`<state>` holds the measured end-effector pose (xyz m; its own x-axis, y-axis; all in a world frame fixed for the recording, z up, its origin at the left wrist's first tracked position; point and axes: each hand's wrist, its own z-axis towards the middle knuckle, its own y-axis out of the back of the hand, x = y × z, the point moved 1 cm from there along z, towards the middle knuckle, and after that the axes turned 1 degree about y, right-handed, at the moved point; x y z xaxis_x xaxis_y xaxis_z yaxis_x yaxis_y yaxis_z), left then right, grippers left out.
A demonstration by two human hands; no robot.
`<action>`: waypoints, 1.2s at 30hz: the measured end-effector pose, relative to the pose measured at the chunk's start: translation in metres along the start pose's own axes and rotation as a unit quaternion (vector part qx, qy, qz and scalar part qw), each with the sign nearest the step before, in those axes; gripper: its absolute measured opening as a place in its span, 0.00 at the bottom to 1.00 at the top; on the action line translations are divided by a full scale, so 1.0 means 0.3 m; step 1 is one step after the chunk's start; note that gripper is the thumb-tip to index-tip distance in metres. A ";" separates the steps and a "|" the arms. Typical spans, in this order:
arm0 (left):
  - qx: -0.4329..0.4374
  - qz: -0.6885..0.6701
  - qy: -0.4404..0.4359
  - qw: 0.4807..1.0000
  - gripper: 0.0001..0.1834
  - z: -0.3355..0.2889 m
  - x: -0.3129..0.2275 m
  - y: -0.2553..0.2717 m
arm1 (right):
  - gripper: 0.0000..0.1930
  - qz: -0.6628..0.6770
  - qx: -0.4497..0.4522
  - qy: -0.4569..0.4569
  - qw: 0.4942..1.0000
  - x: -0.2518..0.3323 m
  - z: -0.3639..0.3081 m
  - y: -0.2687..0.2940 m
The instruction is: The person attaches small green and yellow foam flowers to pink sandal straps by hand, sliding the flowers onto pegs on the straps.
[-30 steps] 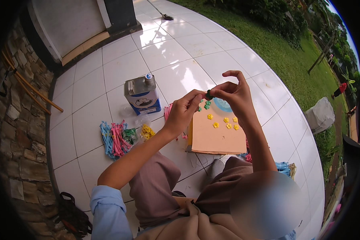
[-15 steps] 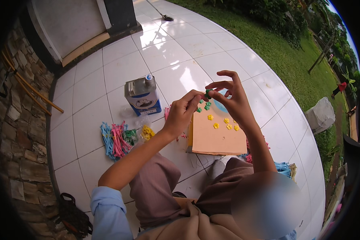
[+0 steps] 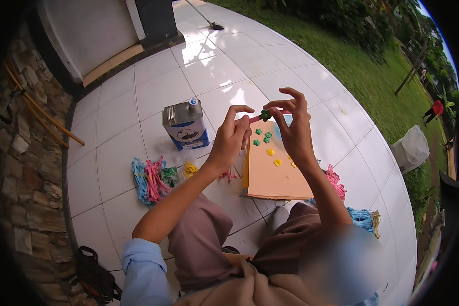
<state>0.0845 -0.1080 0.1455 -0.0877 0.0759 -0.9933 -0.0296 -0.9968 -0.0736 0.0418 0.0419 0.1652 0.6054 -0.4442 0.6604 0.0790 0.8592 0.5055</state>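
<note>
Above the far part of a peach-coloured board point(image 3: 273, 178), my left hand point(image 3: 232, 135) pinches one end of a thin pink strip point(image 3: 254, 120). A small dark green flower point(image 3: 264, 116) sits on the strip between my hands. My right hand point(image 3: 294, 127) is closed at the other side of the flower, thumb and forefinger together on the strip, other fingers raised. Several green flowers point(image 3: 257, 143) and yellow flowers point(image 3: 277, 162) lie on the board below; my right hand hides some. Part of a light blue round thing point(image 3: 280, 131) shows behind the right hand.
A blue and white metal can point(image 3: 187, 130) stands left of the board. Near it lie bundles of pink strips point(image 3: 155, 181) and blue strips point(image 3: 139, 178), and yellow flowers point(image 3: 189, 169) in clear plastic. More pink strips point(image 3: 335, 183) and blue strips point(image 3: 361, 218) lie right of the board.
My hands have drawn slightly apart, and the pink strip now shows between them. The green flower, earlier at the right fingertips, now sits on the strip with its face visible.
</note>
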 end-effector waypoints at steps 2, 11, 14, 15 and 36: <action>-0.004 -0.109 0.014 0.994 0.07 0.025 -0.019 0.038 | 0.21 0.076 -0.147 -0.009 0.986 -0.016 0.003 -0.004; -0.059 -0.276 -0.016 0.959 0.08 0.112 -0.098 0.148 | 0.24 0.546 0.319 -0.302 0.713 -0.026 -0.117 -0.161; -0.122 0.024 0.022 0.992 0.13 0.095 -0.047 0.204 | 0.22 0.495 0.227 -0.342 0.766 -0.027 -0.106 -0.161; -0.165 0.309 -0.042 0.936 0.18 0.062 -0.028 0.212 | 0.22 0.494 0.225 -0.342 0.767 -0.023 -0.100 -0.153; -0.028 0.203 -0.092 0.974 0.06 0.019 0.150 0.176 | 0.17 0.142 0.079 -0.191 0.968 -0.349 -0.084 0.000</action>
<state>0.0733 -0.1571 0.0975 -0.2591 -0.3264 -0.9090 0.0983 -0.9452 0.3114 -0.0015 0.0948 0.0821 0.2463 -0.2835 0.9268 -0.1888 0.9239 0.3328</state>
